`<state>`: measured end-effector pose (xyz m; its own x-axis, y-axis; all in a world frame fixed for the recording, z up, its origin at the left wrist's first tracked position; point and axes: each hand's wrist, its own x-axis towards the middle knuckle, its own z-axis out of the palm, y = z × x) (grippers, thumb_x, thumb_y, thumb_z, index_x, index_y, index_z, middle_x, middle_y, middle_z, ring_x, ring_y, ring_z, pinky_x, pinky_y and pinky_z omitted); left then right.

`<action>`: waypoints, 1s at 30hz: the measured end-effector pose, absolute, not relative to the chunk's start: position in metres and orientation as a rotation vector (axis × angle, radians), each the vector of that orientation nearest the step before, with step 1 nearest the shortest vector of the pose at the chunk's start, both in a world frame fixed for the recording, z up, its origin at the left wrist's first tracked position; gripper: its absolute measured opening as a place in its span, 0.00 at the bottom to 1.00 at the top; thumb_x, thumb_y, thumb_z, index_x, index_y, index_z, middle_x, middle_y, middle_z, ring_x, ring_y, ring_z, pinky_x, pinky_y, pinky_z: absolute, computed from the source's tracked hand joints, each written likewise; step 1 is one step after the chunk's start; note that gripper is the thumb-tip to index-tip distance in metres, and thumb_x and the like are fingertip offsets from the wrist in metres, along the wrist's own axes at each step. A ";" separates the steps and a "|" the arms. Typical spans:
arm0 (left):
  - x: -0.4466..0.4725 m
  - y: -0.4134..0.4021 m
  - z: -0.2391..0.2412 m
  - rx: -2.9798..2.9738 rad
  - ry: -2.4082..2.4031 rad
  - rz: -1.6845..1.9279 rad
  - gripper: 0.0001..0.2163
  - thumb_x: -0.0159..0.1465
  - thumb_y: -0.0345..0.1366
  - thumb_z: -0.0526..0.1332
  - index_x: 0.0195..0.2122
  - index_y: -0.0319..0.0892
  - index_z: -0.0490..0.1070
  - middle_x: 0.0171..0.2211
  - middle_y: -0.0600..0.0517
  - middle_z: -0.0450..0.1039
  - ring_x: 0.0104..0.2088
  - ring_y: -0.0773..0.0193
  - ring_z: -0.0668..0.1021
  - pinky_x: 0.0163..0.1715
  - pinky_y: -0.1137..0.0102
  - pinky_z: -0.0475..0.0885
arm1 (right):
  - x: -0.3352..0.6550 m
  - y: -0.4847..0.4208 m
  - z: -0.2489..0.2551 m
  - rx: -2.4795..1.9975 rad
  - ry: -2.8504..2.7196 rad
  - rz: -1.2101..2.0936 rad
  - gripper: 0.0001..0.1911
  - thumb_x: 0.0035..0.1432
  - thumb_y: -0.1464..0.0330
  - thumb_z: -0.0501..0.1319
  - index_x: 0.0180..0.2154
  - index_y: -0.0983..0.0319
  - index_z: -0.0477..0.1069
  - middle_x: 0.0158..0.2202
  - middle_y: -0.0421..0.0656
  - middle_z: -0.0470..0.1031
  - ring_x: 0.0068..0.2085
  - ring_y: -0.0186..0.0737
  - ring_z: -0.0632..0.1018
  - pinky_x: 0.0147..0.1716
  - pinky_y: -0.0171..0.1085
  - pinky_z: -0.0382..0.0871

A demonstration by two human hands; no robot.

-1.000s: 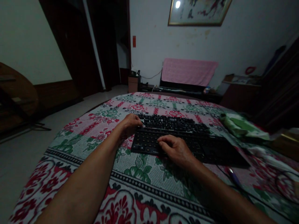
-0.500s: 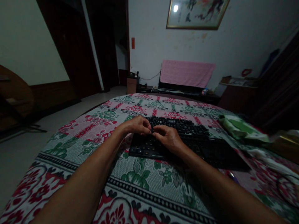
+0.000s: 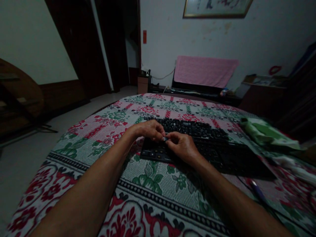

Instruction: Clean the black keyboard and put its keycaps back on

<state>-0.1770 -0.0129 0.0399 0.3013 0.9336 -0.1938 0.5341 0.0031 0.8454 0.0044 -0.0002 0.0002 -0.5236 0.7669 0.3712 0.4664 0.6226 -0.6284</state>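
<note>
A black keyboard (image 3: 237,161) lies on the patterned tablecloth; small round studs show on its left part, where keycaps are off. Loose black keycaps (image 3: 195,128) are heaped along its far side. Over the keyboard's left part, my left hand (image 3: 151,129) and my right hand (image 3: 184,146) meet fingertip to fingertip, both closed in a pinch. Between them sits a small dark keycap (image 3: 165,139), mostly covered by the fingers. My right hand and forearm hide the keyboard's middle.
A green and white packet (image 3: 269,133) lies to the right on the tablecloth (image 3: 145,184). Nearer, right of my right forearm, are a purple-handled tool (image 3: 258,191) and a dark cable. A pink towel (image 3: 204,70) covers something by the far wall.
The view has tilted down and turned slightly left. Both hands stay together over the keyboard's left part, and the keycap between their fingertips now shows a lighter face.
</note>
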 end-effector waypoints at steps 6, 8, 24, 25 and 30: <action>-0.188 -0.015 0.044 1.734 1.429 0.456 0.07 0.49 0.33 0.59 0.29 0.37 0.71 0.20 0.56 0.67 0.20 0.73 0.67 0.21 0.76 0.62 | 0.014 -0.020 0.006 -0.908 -2.334 0.687 0.09 0.46 0.71 0.56 0.33 0.62 0.71 0.26 0.38 0.74 0.26 0.32 0.72 0.26 0.30 0.62; -0.190 -0.018 0.046 1.743 1.442 0.324 0.06 0.49 0.34 0.59 0.27 0.37 0.71 0.18 0.57 0.65 0.19 0.73 0.65 0.20 0.76 0.60 | 0.015 -0.026 0.008 -0.885 -2.391 0.676 0.09 0.45 0.72 0.57 0.32 0.62 0.71 0.27 0.39 0.73 0.27 0.32 0.71 0.27 0.30 0.61; -0.177 -0.029 0.049 1.745 1.459 -0.008 0.10 0.45 0.39 0.63 0.27 0.39 0.71 0.16 0.58 0.65 0.18 0.72 0.66 0.18 0.76 0.60 | 0.012 -0.034 0.010 -0.938 -2.544 0.602 0.07 0.43 0.69 0.60 0.29 0.61 0.71 0.30 0.41 0.69 0.30 0.33 0.69 0.28 0.31 0.59; -0.176 -0.029 0.049 1.750 1.461 -0.025 0.10 0.46 0.39 0.63 0.27 0.39 0.71 0.15 0.58 0.64 0.18 0.72 0.66 0.18 0.76 0.59 | 0.012 -0.034 0.009 -0.937 -2.536 0.595 0.07 0.43 0.69 0.60 0.29 0.61 0.71 0.30 0.40 0.69 0.30 0.33 0.69 0.28 0.31 0.59; -0.175 -0.028 0.045 1.777 1.426 -0.006 0.09 0.47 0.38 0.62 0.28 0.40 0.72 0.18 0.57 0.66 0.19 0.72 0.67 0.19 0.77 0.60 | 0.012 -0.033 0.008 -0.968 -2.493 0.639 0.07 0.43 0.69 0.60 0.30 0.61 0.71 0.29 0.40 0.70 0.29 0.33 0.70 0.27 0.31 0.60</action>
